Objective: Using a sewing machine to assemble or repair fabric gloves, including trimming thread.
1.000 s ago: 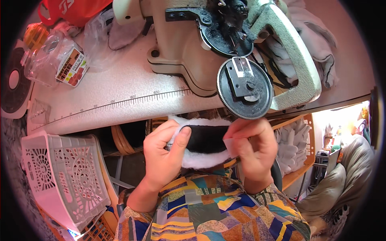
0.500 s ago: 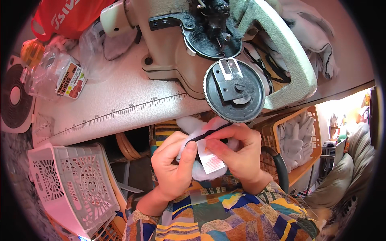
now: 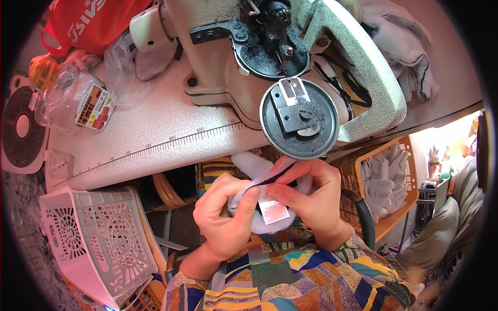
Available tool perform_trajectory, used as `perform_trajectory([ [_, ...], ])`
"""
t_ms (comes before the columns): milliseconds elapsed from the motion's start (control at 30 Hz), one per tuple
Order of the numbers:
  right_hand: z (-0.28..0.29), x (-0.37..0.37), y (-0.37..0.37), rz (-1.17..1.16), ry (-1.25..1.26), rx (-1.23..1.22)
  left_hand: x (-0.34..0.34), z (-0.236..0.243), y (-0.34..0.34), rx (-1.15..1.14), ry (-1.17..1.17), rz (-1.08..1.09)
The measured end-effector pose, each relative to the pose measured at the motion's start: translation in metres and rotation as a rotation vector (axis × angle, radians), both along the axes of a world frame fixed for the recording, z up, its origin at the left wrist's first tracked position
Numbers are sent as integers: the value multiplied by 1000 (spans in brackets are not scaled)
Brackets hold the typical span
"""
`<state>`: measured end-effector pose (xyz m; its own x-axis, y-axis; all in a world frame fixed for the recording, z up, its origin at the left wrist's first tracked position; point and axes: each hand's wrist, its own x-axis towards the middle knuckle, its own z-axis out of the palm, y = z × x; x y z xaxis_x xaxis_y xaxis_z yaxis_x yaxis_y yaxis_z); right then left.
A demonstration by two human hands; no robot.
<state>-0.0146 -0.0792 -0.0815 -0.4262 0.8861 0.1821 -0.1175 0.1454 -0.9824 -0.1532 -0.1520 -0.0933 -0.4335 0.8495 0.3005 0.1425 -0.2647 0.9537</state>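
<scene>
Below the edge of the sewing machine's table, my left hand [image 3: 226, 212] grips the left side of a white fluffy fabric piece [image 3: 270, 224], its thumb on a dark edge strip [image 3: 265, 181]. My right hand [image 3: 313, 205] pinches the same piece from the right, thumb over the top of a small white label [image 3: 274, 212] that hangs between the hands. Just above them is the machine's round geared plate [image 3: 300, 135], attached to the cream sewing machine [image 3: 228, 93]. The far side of the fabric is partly hidden by my fingers.
The white table [image 3: 145, 135] holds a red bag [image 3: 93, 20], plastic packs [image 3: 67, 103] and a black reel [image 3: 22, 124]. A white plastic basket [image 3: 96, 238] stands at lower left. An orange basket of white fluffy pieces [image 3: 386, 184] and grey cushioned material [image 3: 451, 217] are at right.
My hands have turned and drawn the piece from an open dark-centred oval into a folded edge, and the white label has come into sight. The view has shifted slightly.
</scene>
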Motion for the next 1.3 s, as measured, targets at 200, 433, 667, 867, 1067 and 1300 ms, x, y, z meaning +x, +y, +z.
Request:
perform_trajectory([
  [200, -8, -1, -2, -18, 85, -91, 0, 3, 3, 45, 91, 3],
  [433, -13, -4, 6, -67, 118, -177, -4, 2, 20, 119, 155, 48],
  [667, -8, -15, 60, -158, 216, 215, -15, 20, 71, 219, 244, 86],
  [867, 20, -12, 86, -89, 136, 305, -24, 42, 84, 329, 269, 152],
  [1067, 16, -19, 100, 86, 306, 74, -36, 51, 77, 338, 319, 206],
  [1300, 20, -15, 93, 5, 428, -70, -35, 52, 78, 371, 411, 177],
])
